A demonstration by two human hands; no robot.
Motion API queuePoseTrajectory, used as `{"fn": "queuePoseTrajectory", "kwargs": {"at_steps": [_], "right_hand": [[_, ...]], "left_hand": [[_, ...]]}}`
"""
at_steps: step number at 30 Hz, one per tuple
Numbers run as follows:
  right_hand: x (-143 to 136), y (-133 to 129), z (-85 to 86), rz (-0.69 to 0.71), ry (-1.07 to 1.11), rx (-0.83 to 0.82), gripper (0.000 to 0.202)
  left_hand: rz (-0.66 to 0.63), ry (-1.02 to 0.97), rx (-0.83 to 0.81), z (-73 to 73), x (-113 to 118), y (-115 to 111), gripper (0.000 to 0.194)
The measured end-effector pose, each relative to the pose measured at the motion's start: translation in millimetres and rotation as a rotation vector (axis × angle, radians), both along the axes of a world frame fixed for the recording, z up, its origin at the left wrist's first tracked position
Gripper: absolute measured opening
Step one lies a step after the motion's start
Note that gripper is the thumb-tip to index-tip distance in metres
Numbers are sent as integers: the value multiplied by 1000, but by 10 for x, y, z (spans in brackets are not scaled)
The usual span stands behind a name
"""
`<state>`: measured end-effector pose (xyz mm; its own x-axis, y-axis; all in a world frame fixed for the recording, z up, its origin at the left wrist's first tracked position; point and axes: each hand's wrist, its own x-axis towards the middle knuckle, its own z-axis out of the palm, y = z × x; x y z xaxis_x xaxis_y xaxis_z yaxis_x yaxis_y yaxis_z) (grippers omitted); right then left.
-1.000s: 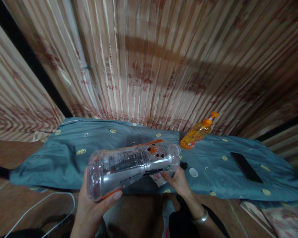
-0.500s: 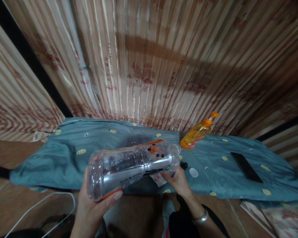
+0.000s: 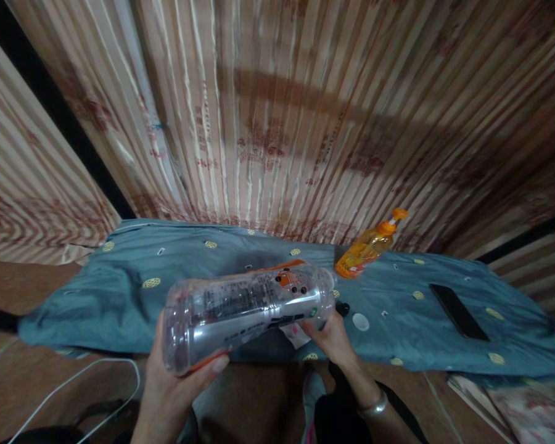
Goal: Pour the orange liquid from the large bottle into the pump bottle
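Striped curtains [image 3: 277, 123] hang across the whole background, and below them a blue cloth [image 3: 120, 296] with round yellow spots covers the low surface we are working over.

From the head camera, our one view, we have a big clear plastic bottle [image 3: 245, 308] lying almost level in the air, above the near edge of the cloth. Our left hand [image 3: 171, 382] cups its base end, fingers wrapped underneath and thumb pressed along the side nearest us. Our right hand [image 3: 328, 336] is up at the neck end, fingers curled close against the shoulder of the bottle; we cannot tell whether they pinch a cap or just steady the neck, since the bottle body hides that spot. A bangle [image 3: 372, 407] sits on that wrist.

As for progress, the bottle looks empty and is lifted clear of the cloth, so the picking up is done. A small white disc [image 3: 360, 321] lies on the cloth just beside the right hand, with a small dark bit [image 3: 343, 308] near it; either could be a cap, but we cannot say so.

Toward the far edge an orange pump bottle [image 3: 367, 246] leans, well apart from our hands. A black phone [image 3: 457, 311] lies flat near the right end. A white cable [image 3: 74, 382] loops on the brown floor at lower left.
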<state>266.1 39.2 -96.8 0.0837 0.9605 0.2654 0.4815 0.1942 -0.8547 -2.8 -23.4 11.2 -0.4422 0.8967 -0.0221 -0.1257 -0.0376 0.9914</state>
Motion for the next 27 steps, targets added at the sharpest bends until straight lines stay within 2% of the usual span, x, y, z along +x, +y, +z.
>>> {"fn": "queuePoseTrajectory", "kwargs": {"at_steps": [6, 13, 21, 27], "right_hand": [[2, 8, -24, -1, -4, -4, 30], [10, 6, -17, -6, -15, -10, 26], [7, 3, 1, -2, -16, 18, 33], [-8, -2, 26, -8, -11, 10, 34]], "left_hand": [[18, 10, -31, 2, -5, -9, 101], [-23, 11, -40, -4, -33, -9, 104], [3, 18, -14, -70, -46, -5, 105], [-20, -8, -35, -34, -41, -9, 108]]}}
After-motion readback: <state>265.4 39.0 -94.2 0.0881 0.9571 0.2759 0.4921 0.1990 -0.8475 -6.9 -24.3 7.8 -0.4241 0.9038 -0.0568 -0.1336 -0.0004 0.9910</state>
